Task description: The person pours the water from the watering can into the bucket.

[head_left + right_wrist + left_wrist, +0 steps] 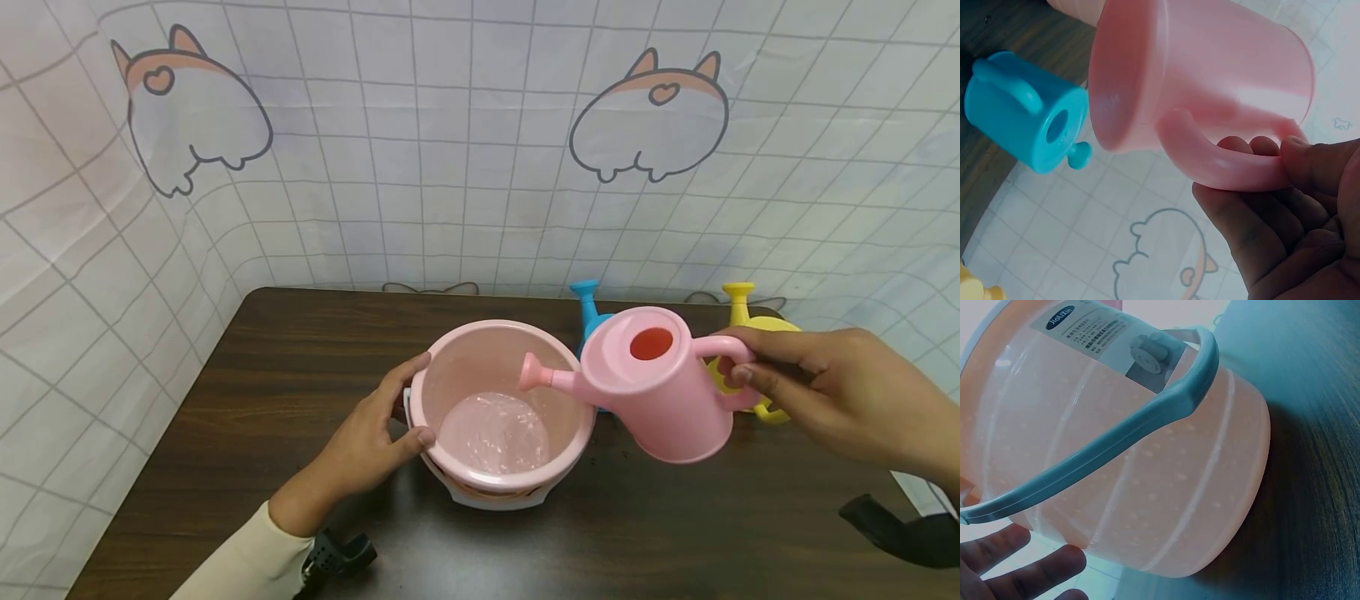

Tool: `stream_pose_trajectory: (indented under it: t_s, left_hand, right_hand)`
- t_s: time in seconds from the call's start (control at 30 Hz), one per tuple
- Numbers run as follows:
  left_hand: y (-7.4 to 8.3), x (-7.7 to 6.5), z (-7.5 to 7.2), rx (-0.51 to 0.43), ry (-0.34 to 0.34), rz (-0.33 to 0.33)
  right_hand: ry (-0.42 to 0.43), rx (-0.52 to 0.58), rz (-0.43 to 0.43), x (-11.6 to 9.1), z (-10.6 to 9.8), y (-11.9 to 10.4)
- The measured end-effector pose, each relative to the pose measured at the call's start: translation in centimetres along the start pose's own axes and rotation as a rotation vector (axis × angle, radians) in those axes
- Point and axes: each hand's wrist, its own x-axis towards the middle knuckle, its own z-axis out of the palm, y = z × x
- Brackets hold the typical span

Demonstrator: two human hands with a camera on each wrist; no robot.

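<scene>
Pink watering can: held in the air right of the pink bucket, spout end overlapping the opening in the head view (663,408).
Right hand: holds the can by its handle, thumb and fingers closed round the loop (847,392).
Left hand: spread wide, thumb on the near-left rim, fingers against the outer side; not wrapped round anything (375,437).
Pink bucket: upright on the desk, between both hands, mouth up, nearer to the left one (461,367).
Can's long axis: spout to handle, roughly left-right, spout toward the bucket, handle toward the right hand.
Spout: aimed left, rose seen against the bucket's inside; height above the rim hard to judge (555,379).
Bucket bottom: glossy and rippled, maybe water, cannot confirm.
Bucket handle: folded down along the outer side, near the left fingers (1116,440).
Blue watering can: behind the pink can, partly hidden, tight on the far side (587,308).
Yellow watering can: behind the right hand, partly covered (738,296).
Desk: far edge close behind the bucket, more room left and toward the near side (300,375).
Patterned sheet: just past the far edge, limits reach that way (420,150).
</scene>
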Motion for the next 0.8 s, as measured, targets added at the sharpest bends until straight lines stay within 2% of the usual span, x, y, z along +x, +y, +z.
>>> stream_pose_trajectory:
  t_s: [0.27,0.8]
  left_hand:
    - [0.16,0.02,-0.03,-0.002,-0.005,-0.012]
    - [0.23,0.01,0.04,-0.002,0.002,-0.018]
  right_hand:
    - [-0.022,-0.023,-0.033,0.31,-0.24,-0.14]
    - [-0.032,-0.032,-0.040,0.37,-0.29,-0.12]
